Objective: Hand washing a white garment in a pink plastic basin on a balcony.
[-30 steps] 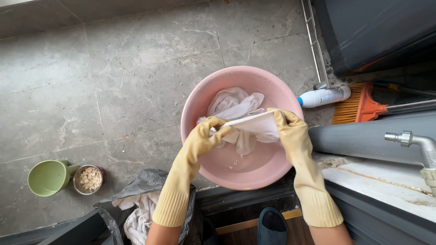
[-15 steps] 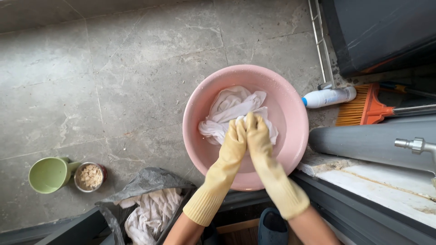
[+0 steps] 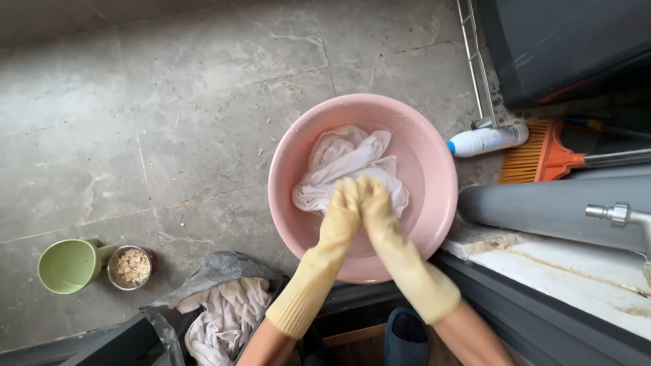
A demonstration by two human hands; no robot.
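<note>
Where the two gloved hands meet, a white cloth lies bunched inside a pink basin, heaped toward the basin's far and left side, its near edge under the fingertips. The left hand and right hand, both in yellow rubber gloves, are pressed side by side against each other on the near part of the cloth; motion blur hides the separate fingers, so they read as held together and bearing down on the fabric, though whether they grip a fold of it I cannot tell. Both forearms rise from the bottom edge of the view and converge over the basin's near rim. The basin stands on a grey tiled floor. Just beside its right rim lies a white bottle with a blue cap, on its side, and next to that an orange broom head with its bristles toward the bottle. A grey pipe runs along the floor to the right of the basin, with a metal tap above it near the right edge. Toward the floor's near left corner stand a green mug and, touching it, a small tin of pale flakes. Near the bottom edge a grey bag holds more white cloths, and a dark slipper shows between the forearms.
</note>
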